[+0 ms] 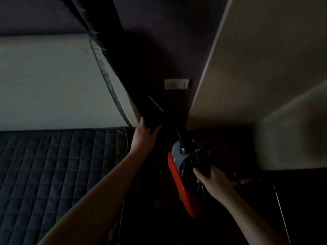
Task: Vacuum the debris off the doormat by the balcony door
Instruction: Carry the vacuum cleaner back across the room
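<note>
My right hand (211,180) grips the red vacuum (184,181) by its handle over the dark floor; left hand (144,134) wraps the black hose (155,110) beside the bed's corner.

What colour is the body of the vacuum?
Red with a grey and black top, seen in the head view: vacuum.

The vacuum (184,183) has a smooth, slightly glossy red and grey plastic shell. Its hose (155,103) is black and ribbed, looking like matt flexible plastic. On the left, the bed cover (53,165) is dark quilted cloth, stitched in squares, matt. The mattress (53,82) beyond it is pale, smooth fabric with piped edging. The wall socket (177,84) is smooth white plastic.
</note>
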The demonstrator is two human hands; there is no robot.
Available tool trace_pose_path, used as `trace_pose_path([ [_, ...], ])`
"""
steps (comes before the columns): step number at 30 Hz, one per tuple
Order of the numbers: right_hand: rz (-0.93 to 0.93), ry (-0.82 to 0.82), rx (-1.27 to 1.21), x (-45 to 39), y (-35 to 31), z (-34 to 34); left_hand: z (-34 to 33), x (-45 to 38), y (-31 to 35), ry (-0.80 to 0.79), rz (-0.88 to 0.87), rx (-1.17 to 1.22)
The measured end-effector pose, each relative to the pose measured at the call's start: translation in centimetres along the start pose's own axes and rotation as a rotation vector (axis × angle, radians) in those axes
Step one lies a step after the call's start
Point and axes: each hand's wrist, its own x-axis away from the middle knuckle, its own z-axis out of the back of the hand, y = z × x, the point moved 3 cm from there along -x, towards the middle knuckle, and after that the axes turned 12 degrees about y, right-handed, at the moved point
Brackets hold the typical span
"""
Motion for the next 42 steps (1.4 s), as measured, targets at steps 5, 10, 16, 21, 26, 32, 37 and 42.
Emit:
trace_pose_path([
  [5, -0.067, -0.072, 0.002, -5.0, 4.0, -3.4, -4.7, -1.5, -2.6, 0.01, 0.004, -0.033],
  [10, -0.144, -0.09, -0.015, -9.8, 8.7, -7.4, -9.4, -3.1, -5.3, 0.065, 0.01, -0.054],
  [16, -0.216, -0.118, 0.004, -14.0, 15.1, -13.8, -14.4, -5.4, -10.3, 0.083, -0.06, -0.149],
  [21, -0.278, -0.11, 0.003, -16.7, 20.3, -18.3, -17.1, -7.9, -14.0, 0.134, -0.073, -0.141],
  [26, -0.351, -0.157, 0.008, -18.4, 24.5, -23.0, -19.8, -9.3, -17.2, 0.098, -0.087, -0.126],
  [32, -0.427, -0.212, -0.118, -20.9, 28.4, -27.3, -23.6, -9.2, -20.6, 0.033, -0.074, -0.073],
  [37, -0.489, -0.258, -0.168, -23.4, 30.0, -30.4, -25.6, -9.8, -22.3, 0.028, -0.07, -0.049],
  [42, -0.558, -0.218, -0.123, -25.8, 31.5, -33.5, -27.1, -10.6, -23.8, 0.055, -0.082, -0.037],
])
